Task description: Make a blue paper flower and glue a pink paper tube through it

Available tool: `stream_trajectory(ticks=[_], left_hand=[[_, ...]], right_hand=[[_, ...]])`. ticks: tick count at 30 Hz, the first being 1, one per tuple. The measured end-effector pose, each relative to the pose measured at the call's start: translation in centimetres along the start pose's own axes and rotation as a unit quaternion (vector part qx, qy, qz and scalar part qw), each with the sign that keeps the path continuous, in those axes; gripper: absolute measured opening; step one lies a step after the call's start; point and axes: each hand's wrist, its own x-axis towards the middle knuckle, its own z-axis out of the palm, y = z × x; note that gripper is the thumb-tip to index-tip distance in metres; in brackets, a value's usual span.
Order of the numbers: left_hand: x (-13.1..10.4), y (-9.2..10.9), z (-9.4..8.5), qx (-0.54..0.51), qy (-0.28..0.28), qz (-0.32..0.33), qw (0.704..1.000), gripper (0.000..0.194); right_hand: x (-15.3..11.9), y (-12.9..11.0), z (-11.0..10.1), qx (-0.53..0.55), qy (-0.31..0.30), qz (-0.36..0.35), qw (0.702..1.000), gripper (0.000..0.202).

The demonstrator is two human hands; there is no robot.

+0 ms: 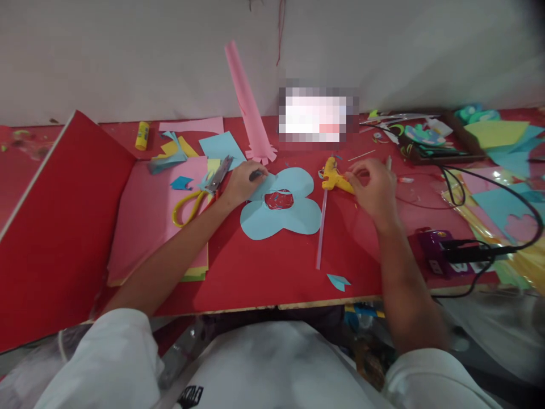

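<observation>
A light blue paper flower shape [281, 218] with a hole in its middle lies flat on the red table. My left hand [247, 182] is at its upper left petal, fingers curled around a small dark object that I cannot make out clearly. To the right, my right hand [372, 184] is closed beside the handle of a yellow glue gun [334, 176]; what its fingers pinch, if anything, is hidden. A clear glue stick [322, 233] extends from the glue gun. Scissors with yellow handles [187, 209] lie left of my left hand.
A pink paper cone [249, 108] stands behind the flower. Colored sheets [157, 221] and a red board [72, 227] are at left. At right are a dark tray [464, 142], a purple box [440, 253] with black cables, and more paper. A yellow glue tube [142, 136] lies at the back left.
</observation>
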Motion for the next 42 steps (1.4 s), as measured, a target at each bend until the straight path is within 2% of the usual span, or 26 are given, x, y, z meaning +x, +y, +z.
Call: stream_trajectory(ticks=[2, 6, 9, 15, 23, 26, 32, 36, 42], left_hand=[[0.0, 0.0, 0.0, 0.003, 0.0, -0.006, 1.0, 0.013], [0.1, 0.1, 0.0, 0.011, -0.003, -0.017, 1.0, 0.012], [0.1, 0.2, 0.0, 0.007, 0.0, -0.009, 1.0, 0.012], [0.1, 0.4, -0.1, 0.013, -0.006, -0.024, 1.0, 0.01], [0.0, 0.6, -0.3, 0.015, -0.015, -0.02, 1.0, 0.012], [0.0, 0.5, -0.3, 0.014, -0.014, -0.015, 1.0, 0.013], [0.0, 0.5, -0.2, 0.016, -0.014, -0.009, 1.0, 0.012], [-0.3, 0.6, -0.2, 0.027, 0.02, -0.008, 0.999, 0.017], [-0.2, 0.5, -1.1, 0.052, 0.084, -0.025, 0.995, 0.021]], right_hand=[[-0.2, -1.2, 0.7, 0.019, 0.034, 0.02, 0.999, 0.022], [-0.6, -3.5, 1.8, 0.06, 0.024, 0.029, 0.997, 0.033], [-0.7, -4.2, 1.9, 0.068, 0.015, 0.044, 0.997, 0.04], [-0.7, -4.2, 2.1, 0.084, 0.0, 0.048, 0.995, 0.037], [-0.7, -4.9, 3.4, 0.046, -0.095, -0.014, 0.994, 0.027], [-0.6, -4.4, 3.2, 0.03, -0.086, -0.003, 0.996, 0.029], [-0.6, -3.2, 2.3, 0.023, -0.022, 0.04, 0.999, 0.037], [-0.7, -3.6, 2.5, 0.022, -0.029, 0.034, 0.999, 0.033], [-0.8, -4.1, 3.5, 0.016, -0.066, -0.023, 0.997, 0.019]])
